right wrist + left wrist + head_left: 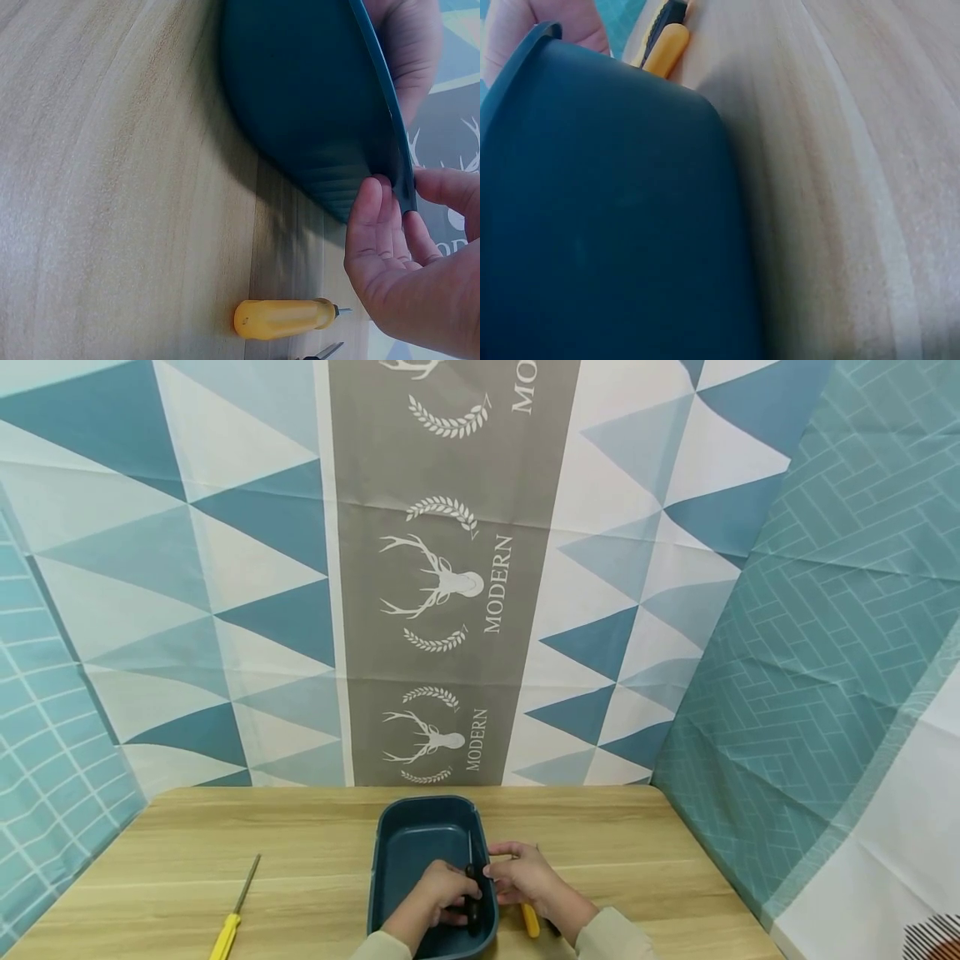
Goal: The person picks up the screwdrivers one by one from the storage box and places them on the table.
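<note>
A dark blue plastic bin [423, 810] rests on the wooden table in the head view. Inside it, my left hand [446, 889] grips the black handle [473, 906] of a screwdriver along the right wall; its thin shaft points to the far end. My right hand [525, 878] pinches the bin's right rim, thumb on the inner side and fingers outside, as the right wrist view shows. Just beneath that hand lies a yellow-handled screwdriver [285, 319], with a dark-handled tool [324, 352] beside it, mostly cut off. The left wrist view has mainly the bin's outer wall [622, 195].
Farther left on the table [315, 868] lies a long screwdriver [228, 927] with a yellow handle, its shaft pointing away. Behind the table's far edge hangs a patterned cloth [442, 610] with deer heads. Teal cloth [810, 693] hangs at the right.
</note>
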The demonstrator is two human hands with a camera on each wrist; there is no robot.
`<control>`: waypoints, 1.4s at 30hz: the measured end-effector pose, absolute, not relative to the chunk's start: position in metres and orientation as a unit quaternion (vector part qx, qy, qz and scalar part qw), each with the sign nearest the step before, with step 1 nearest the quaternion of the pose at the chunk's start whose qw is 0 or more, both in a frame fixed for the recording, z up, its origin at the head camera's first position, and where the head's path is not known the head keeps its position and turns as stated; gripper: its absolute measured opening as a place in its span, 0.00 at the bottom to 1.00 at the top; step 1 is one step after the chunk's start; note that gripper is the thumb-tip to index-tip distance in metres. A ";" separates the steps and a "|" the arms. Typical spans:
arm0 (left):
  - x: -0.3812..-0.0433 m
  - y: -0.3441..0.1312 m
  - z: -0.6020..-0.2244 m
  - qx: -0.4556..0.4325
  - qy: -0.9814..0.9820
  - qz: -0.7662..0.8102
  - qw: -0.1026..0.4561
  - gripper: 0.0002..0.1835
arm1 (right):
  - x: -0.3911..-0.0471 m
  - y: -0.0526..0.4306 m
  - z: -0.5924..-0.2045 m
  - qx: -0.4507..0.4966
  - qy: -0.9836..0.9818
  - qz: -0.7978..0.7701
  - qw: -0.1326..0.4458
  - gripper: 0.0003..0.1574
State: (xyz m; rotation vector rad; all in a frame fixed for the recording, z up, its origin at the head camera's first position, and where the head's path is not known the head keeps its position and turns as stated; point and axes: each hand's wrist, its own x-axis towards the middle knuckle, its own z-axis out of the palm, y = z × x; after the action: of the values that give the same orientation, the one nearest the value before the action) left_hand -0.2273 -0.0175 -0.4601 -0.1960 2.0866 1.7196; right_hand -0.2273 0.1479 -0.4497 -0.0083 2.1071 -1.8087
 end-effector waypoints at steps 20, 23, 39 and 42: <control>-0.227 -0.030 -0.462 -0.047 0.733 0.638 0.232 0.24 | -0.224 0.149 -0.451 -0.002 0.744 -0.642 0.187 0.29; -0.227 -0.032 -0.461 -0.040 0.725 0.646 0.236 0.23 | -0.225 0.149 -0.451 -0.001 0.745 -0.641 0.187 0.29; -0.226 -0.044 -0.455 -0.021 0.690 0.679 0.250 0.31 | -0.226 0.149 -0.450 -0.002 0.749 -0.636 0.185 0.30; -0.227 -0.046 -0.456 -0.014 0.675 0.691 0.258 0.32 | -0.226 0.149 -0.449 -0.003 0.749 -0.636 0.184 0.30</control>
State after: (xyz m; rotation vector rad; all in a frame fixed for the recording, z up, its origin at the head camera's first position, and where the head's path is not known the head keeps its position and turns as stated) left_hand -0.2269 -0.0460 -0.4563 -0.0374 1.8306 1.8741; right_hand -0.2258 0.1486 -0.4487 -0.0072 2.1128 -1.7931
